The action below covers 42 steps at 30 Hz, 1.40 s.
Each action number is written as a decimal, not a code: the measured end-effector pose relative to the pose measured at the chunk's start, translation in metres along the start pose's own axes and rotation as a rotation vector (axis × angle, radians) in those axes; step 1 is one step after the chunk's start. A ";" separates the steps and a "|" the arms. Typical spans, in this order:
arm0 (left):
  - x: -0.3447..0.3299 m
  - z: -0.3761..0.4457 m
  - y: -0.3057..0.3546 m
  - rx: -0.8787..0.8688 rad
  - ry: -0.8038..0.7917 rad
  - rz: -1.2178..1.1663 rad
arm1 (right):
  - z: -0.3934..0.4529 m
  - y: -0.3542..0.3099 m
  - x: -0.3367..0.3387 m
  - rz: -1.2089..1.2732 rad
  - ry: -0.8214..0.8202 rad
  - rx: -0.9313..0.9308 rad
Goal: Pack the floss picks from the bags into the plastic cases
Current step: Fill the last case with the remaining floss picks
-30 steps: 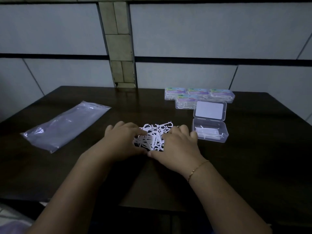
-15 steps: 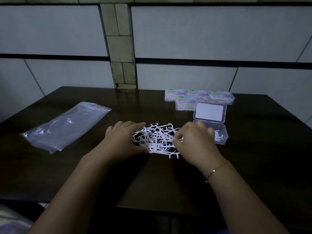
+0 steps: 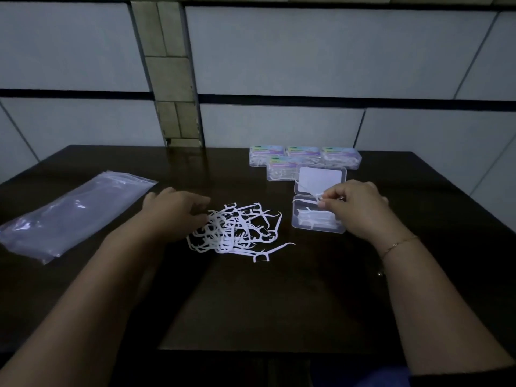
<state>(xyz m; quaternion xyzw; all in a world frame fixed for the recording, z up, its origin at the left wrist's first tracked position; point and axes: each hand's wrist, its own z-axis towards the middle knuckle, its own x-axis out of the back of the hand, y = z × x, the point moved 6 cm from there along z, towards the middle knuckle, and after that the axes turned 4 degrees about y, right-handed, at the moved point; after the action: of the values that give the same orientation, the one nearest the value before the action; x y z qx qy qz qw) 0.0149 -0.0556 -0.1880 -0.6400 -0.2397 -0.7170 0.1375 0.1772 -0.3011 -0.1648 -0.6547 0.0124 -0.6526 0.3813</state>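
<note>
Over the open case (image 3: 318, 223), the right hand (image 3: 353, 209) pinches a few floss picks (image 3: 305, 201); next they likely go in flat. Left hand (image 3: 174, 209), fingers loosely curled, touches the loose pile (image 3: 237, 231).

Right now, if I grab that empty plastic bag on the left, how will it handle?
The plastic bag lies flat and wrinkled, so it is probably floppy and will sag from whichever edge you lift. It looks thin and empty, so likely very light. Its glossy surface may slide on the table.
</note>
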 end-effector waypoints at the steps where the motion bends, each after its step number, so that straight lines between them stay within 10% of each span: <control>1: -0.001 0.003 -0.001 0.002 -0.019 0.086 | 0.001 0.004 0.000 -0.017 -0.004 -0.005; 15: 0.006 0.015 0.005 0.020 -0.157 0.310 | -0.007 0.025 0.019 -0.076 0.069 -0.034; 42: 0.075 0.029 0.147 -0.205 0.118 0.041 | -0.034 0.056 0.029 -0.073 0.050 -0.107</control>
<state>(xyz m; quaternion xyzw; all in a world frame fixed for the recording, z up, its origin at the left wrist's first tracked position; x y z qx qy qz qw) 0.1028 -0.1564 -0.0878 -0.6122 -0.1437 -0.7711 0.0997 0.1793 -0.3715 -0.1741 -0.6576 0.0332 -0.6806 0.3212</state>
